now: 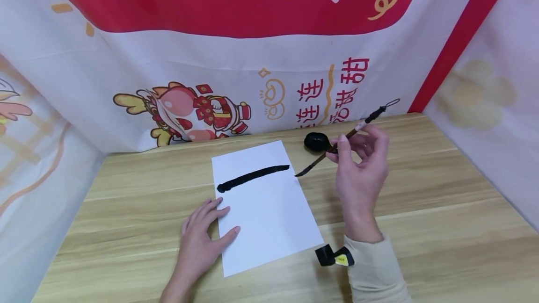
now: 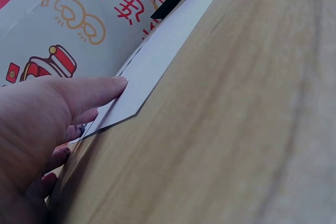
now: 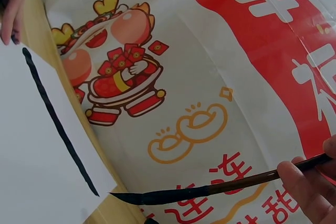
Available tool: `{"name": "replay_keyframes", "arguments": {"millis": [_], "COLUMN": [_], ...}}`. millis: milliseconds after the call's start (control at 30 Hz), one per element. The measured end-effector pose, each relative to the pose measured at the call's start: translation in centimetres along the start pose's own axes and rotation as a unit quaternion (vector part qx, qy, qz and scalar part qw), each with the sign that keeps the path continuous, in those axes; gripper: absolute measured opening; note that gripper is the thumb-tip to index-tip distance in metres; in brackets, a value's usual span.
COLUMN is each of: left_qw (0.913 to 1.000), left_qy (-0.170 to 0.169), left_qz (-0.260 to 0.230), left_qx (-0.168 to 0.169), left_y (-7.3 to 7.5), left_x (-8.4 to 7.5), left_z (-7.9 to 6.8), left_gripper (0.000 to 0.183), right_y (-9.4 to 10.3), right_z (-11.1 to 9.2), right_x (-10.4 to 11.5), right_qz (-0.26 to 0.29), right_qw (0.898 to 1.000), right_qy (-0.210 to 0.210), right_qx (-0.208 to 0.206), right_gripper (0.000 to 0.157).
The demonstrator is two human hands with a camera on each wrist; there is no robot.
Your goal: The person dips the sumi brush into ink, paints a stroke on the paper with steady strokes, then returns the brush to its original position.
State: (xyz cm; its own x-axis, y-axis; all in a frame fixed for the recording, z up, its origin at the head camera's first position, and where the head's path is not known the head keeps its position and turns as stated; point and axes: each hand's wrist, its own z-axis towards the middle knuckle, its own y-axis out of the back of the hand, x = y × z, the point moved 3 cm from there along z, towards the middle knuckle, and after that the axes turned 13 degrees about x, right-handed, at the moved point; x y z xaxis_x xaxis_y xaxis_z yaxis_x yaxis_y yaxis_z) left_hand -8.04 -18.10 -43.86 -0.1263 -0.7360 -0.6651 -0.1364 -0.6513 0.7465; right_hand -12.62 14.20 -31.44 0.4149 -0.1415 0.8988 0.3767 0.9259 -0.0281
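Note:
A white sheet of paper (image 1: pixel 269 219) lies on the wooden table, with one thick black ink stroke (image 1: pixel 252 177) across its upper part. My left hand (image 1: pixel 204 235) rests at the sheet's left edge, fingers spread, thumb and fingertips on the paper. In my right hand (image 1: pixel 362 167) I pinch a brown-handled calligraphy brush (image 3: pixel 244 182) between thumb and fingers. The brush slants down to the left, its dark pointed tip near the paper's right edge, close to the stroke's right end. Whether the tip touches anything I cannot tell. Behind the brush sits a round black ink dish (image 1: pixel 316 142), partly hidden.
A printed red and white cloth (image 1: pixel 189 60) hangs behind the wooden table (image 1: pixel 442 228), with more cloth at both sides. By the right sleeve (image 1: pixel 375 265) is a small black object with a yellow label (image 1: pixel 342 259).

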Motion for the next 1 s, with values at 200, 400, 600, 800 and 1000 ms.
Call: {"name": "replay_keyframes", "arguments": {"millis": [200, 400, 600, 800, 1000], "left_qw": [1.0, 1.0, 0.9999, 0.9999, 0.9999], "left_qy": [-0.002, 0.006, 0.008, 0.011, 0.01], "left_qz": [-0.003, 0.001, 0.005, 0.008, 0.004], "left_qx": [0.0, 0.003, 0.008, 0.008, 0.006], "left_y": [-0.2, 0.1, 0.1, 0.1, 0.1], "left_x": [-0.1, -0.1, 0.0, 0.1, -0.1], "left_z": [0.0, 0.0, 0.0, -0.1, 0.0], "left_gripper": [0.054, 0.054, 0.054, 0.054, 0.054], "right_y": [1.0, 2.1, 3.3, 4.4, 5.1], "right_z": [0.1, 0.6, 0.8, 0.3, -0.1], "right_x": [0.2, 0.5, 0.8, 0.0, -1.3], "right_qz": [-0.008, -0.006, -0.045, -0.134, -0.16], "right_qw": [1.0, 1.0, 0.997, 0.968, 0.929], "right_qy": [-0.012, -0.009, 0.027, 0.176, 0.256], "right_qx": [-0.004, 0.017, 0.063, 0.115, 0.216], "right_gripper": [0.033, 0.026, 0.02, 0.017, 0.025]}}
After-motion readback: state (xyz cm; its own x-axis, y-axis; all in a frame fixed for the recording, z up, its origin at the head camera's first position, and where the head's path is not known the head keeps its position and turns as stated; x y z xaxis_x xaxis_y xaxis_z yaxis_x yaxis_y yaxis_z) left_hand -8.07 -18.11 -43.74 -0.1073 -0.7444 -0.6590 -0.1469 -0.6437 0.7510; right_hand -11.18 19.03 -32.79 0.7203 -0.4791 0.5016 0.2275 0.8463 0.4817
